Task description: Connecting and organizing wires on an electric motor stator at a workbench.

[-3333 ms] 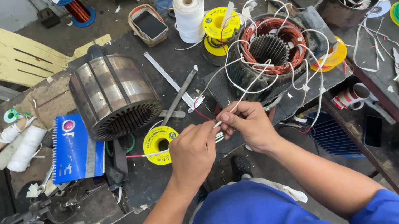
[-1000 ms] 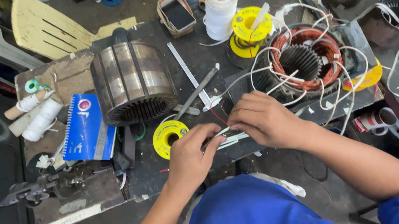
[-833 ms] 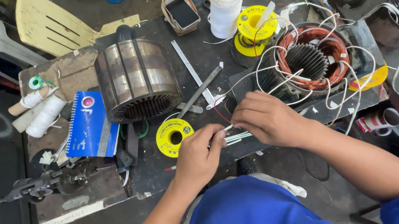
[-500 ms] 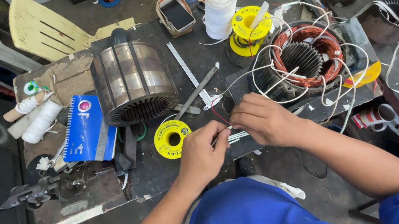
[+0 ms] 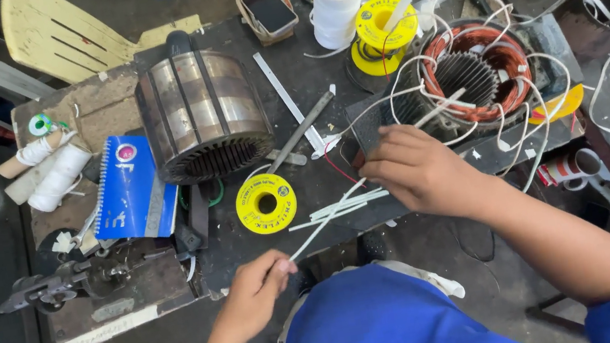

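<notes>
The left hand (image 5: 253, 294) is now drawing back toward the body, away from the right hand (image 5: 417, 170), where half a second ago the two were working close together. Its fingers are pinched shut on a thin white sleeve (image 5: 327, 221), pulling it taut off the surface. The right hand's fingers are seemingly closed on the other end, beside the copper-wound stator (image 5: 473, 71).

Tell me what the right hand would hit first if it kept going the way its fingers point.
The right hand points up-left across the bench. First in line looks like the grey metal rod by the flat steel ruler; depth is uncertain.
</notes>
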